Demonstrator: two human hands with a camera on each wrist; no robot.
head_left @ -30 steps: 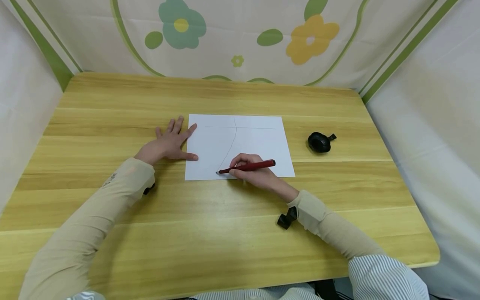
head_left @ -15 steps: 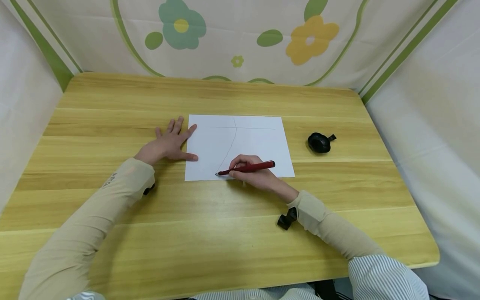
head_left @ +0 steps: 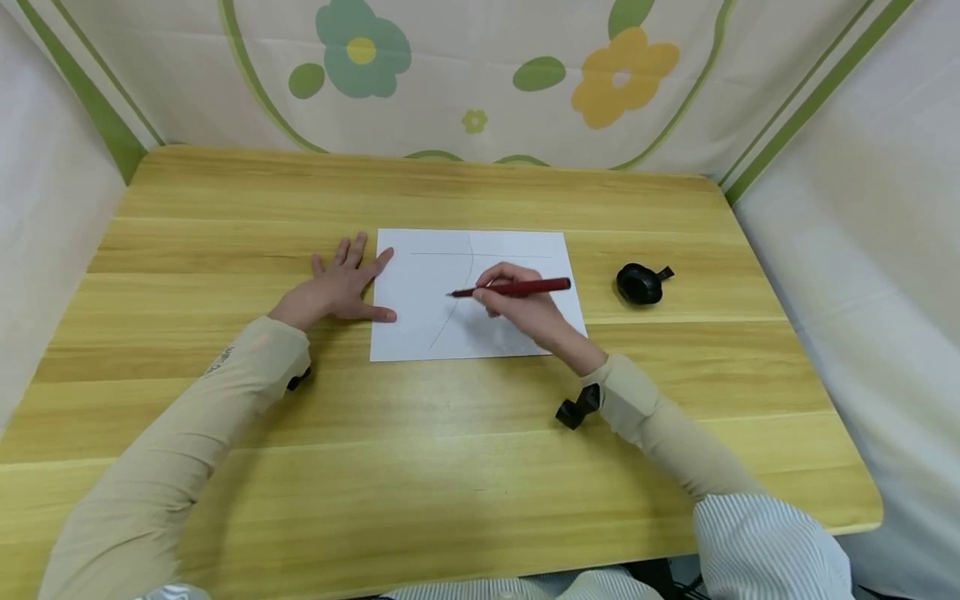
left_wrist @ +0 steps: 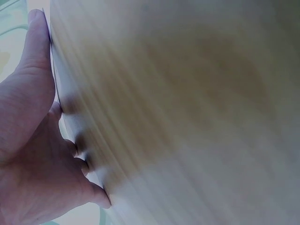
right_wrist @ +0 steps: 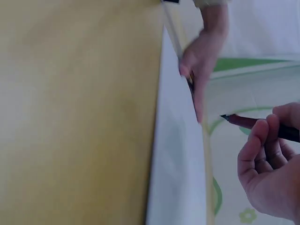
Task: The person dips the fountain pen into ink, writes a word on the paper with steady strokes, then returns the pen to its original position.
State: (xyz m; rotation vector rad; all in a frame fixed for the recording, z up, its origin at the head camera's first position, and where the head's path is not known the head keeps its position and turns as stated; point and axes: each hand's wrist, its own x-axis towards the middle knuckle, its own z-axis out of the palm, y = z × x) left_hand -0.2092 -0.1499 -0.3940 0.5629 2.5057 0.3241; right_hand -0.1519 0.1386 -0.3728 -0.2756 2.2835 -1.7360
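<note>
A white sheet of paper (head_left: 408,329) lies on the wooden table, with a thin horizontal line and a curving line that crosses it. My left hand (head_left: 332,287) rests with spread fingers at the sheet's left edge, thumb and index finger on the paper; the left wrist view shows it from low down. Above the sheet, my right hand (head_left: 528,312) grips a dark red pen (head_left: 536,287) between thumb and fingers. In the right wrist view the pen's pointed tip (right_wrist: 226,116) is clear of the paper. Part of the pen's barrel is hidden by the fingers.
Right of the sheet lies a small rounded black object (head_left: 639,284) with a short tab; its kind is unclear. Behind the table (head_left: 450,467) hangs a white curtain (head_left: 450,50) with printed flowers, and white cloth stands at both sides.
My right hand has lifted the pen off the paper near its lower edge and moved it up and slightly right. The curved line's lower end is now uncovered. My left hand stays put.
</note>
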